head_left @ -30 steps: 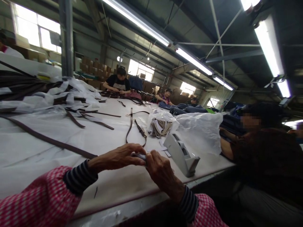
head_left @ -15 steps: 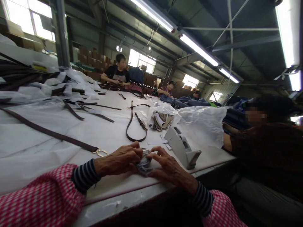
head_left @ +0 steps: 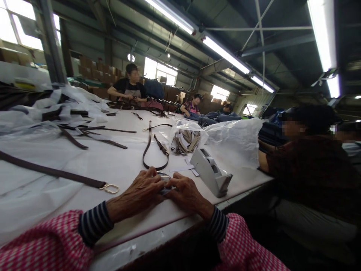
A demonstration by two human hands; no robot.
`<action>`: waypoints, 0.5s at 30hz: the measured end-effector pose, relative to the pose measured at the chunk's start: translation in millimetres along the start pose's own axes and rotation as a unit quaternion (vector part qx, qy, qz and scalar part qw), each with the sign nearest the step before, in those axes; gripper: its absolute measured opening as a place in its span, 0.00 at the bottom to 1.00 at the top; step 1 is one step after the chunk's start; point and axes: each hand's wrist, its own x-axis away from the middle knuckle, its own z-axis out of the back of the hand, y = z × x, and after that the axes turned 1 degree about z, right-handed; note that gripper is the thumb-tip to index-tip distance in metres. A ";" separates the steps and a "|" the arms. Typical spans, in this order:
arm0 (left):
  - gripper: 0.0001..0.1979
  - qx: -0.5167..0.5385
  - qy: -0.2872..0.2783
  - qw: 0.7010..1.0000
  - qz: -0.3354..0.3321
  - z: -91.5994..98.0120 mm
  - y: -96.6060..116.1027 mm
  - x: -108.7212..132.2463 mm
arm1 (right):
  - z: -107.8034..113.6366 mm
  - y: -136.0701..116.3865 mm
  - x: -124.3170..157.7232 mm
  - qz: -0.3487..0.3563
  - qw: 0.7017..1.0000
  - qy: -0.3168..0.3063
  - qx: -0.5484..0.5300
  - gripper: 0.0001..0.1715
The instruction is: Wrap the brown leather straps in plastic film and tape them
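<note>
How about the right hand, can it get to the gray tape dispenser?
Probably yes: the right hand lies close to the gray tape dispenser and nothing stands between them, though it's pinching something small.

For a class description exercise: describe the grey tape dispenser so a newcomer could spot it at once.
On the long white worktable, look just right of the person's right hand. The grey tape dispenser sits there, a chunky block, unlike the thin straps.

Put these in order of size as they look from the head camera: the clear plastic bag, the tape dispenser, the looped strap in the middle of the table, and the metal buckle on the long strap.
Largest to smallest:
1. The clear plastic bag
2. The tape dispenser and the looped strap, too alike to rank
3. The metal buckle
</note>
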 end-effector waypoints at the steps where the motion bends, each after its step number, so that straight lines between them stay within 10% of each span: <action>1: 0.08 -0.001 -0.002 1.000 0.003 -2.2 1.6 -0.8 | 6.1 1.2 -0.5 0.006 1.000 -0.017 -0.005 0.09; 6: 0.10 -0.004 0.023 1.000 -0.006 -6.3 2.9 -0.8 | 36.7 29.7 -9.1 -0.010 0.998 -0.030 0.058 0.21; 12: 0.02 0.081 0.037 0.996 -0.014 0.0 -11.7 5.2 | 24.6 73.1 -34.3 -0.038 0.971 -0.046 0.231 0.09; 15: 0.08 0.171 0.015 0.982 0.083 15.2 -20.4 1.9 | 18.7 80.0 -49.3 -0.033 0.953 -0.081 0.291 0.06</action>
